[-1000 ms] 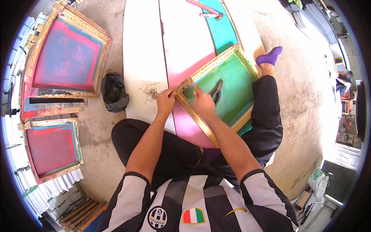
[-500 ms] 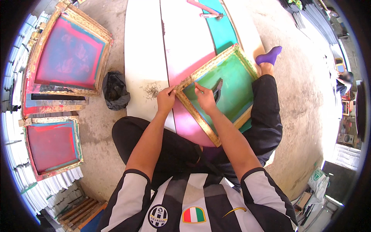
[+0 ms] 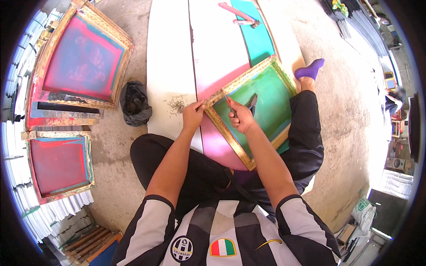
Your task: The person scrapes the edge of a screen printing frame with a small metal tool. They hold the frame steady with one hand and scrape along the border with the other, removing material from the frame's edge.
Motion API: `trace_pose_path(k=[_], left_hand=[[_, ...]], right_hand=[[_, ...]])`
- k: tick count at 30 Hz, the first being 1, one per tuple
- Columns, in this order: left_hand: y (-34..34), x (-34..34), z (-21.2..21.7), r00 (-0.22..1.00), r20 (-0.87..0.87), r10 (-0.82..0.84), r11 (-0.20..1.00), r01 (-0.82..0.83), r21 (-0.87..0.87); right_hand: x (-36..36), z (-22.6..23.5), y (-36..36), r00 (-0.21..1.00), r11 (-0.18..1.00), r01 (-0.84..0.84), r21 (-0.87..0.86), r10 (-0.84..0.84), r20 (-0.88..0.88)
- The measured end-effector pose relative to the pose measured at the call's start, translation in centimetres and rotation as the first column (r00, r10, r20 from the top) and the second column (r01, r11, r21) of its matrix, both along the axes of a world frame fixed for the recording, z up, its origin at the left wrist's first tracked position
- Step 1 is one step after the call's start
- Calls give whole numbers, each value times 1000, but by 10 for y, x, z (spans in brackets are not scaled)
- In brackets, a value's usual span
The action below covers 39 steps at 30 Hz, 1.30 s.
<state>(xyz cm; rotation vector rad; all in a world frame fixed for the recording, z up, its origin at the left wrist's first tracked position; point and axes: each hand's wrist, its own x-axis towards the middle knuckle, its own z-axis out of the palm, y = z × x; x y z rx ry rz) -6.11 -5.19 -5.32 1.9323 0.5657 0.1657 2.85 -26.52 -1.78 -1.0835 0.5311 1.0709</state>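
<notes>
A wooden screen printing frame (image 3: 230, 145) with green mesh lies tilted across my lap and the boards. At its left corner my left hand (image 3: 193, 116) is closed, fingertips pinching the wood. Over the mesh near that corner, my right hand (image 3: 242, 118) is wrapped round a small red-handled tool (image 3: 229, 103), seemingly a screwdriver. Its thin tip points at the inner edge of the upper wooden side; the fist hides most of the handle. Dark-handled pliers (image 3: 254, 100) rest on the mesh just beyond my right hand.
Small dark thin bits (image 3: 176, 105) are scattered on the white board (image 3: 171, 57). A black plastic bag (image 3: 135, 104) sits left of it. Two more screen frames, one larger (image 3: 84, 57) and one smaller (image 3: 60, 166), stand at the left. A hammer (image 3: 254, 23) lies at the far end.
My right hand has turned and its fingers have curled in, so the red-handled tool now shows. My left hand stays at the frame's corner. The whole view has shifted slightly.
</notes>
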Motion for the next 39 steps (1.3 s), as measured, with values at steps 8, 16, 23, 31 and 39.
trace_pose_path(k=[8, 16, 23, 31, 39], left_hand=[[0, -1, -1, 999, -5, 38, 998, -38, -44], [-2, 2, 3, 999, -33, 14, 999, -15, -49], [-2, 2, -2, 1000, -18, 16, 999, -17, -43], [-2, 1, -3, 1000, -15, 18, 999, -18, -33], [-6, 3, 3, 996, -83, 46, 998, -49, -37]], right_hand=[[-28, 26, 25, 358, 533, 78, -843, 774, 522], [-26, 55, 35, 373, 365, -1, -931, 864, 339], [-26, 63, 40, 377, 348, -10, -937, 870, 319], [-28, 69, 43, 323, 297, -30, -954, 907, 272], [-22, 74, 68, 258, 84, -83, -993, 964, 60]])
